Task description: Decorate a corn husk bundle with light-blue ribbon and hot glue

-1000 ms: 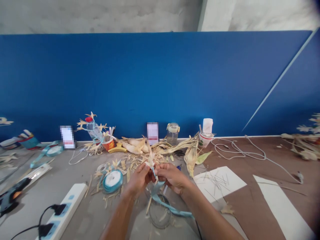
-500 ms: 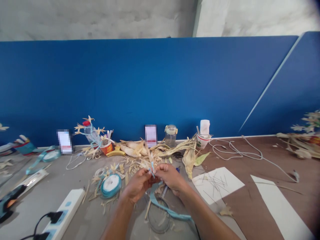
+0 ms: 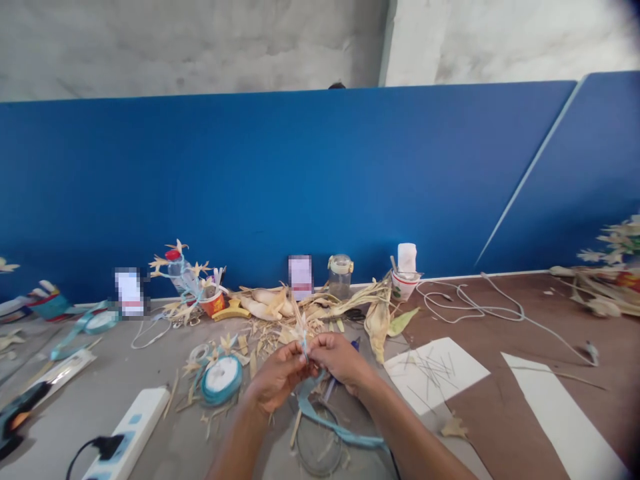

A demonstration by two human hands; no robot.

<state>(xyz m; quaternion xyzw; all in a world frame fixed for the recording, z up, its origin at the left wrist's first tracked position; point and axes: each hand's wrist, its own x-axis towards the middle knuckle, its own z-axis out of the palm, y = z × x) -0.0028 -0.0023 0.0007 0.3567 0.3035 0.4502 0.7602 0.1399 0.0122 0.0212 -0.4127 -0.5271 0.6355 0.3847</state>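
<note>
Both hands meet above the table's middle, pinching a small corn-husk flower [image 3: 301, 328]. My left hand [image 3: 277, 378] grips it from the left and my right hand [image 3: 341, 360] from the right, fingers closed. A light blue ribbon [image 3: 327, 421] runs down from the pinch and trails under my right forearm. It lies over a round clear lid [image 3: 320, 448]. A spool of blue ribbon [image 3: 221, 378] sits just left of my left hand.
Husk scraps and corn husks [image 3: 379, 319] are heaped behind the hands, with a glass jar [image 3: 340, 275], paper cups [image 3: 406, 282] and a bottle [image 3: 176, 265] along the blue partition. A white power strip [image 3: 131, 427] and glue gun [image 3: 17, 418] lie left. White paper with thin wires [image 3: 436, 369] and a cable [image 3: 475, 307] lie right.
The view has tilted up and shifted slightly. My hands keep working the husk flower and ribbon close together, moved a little toward the husk pile.
</note>
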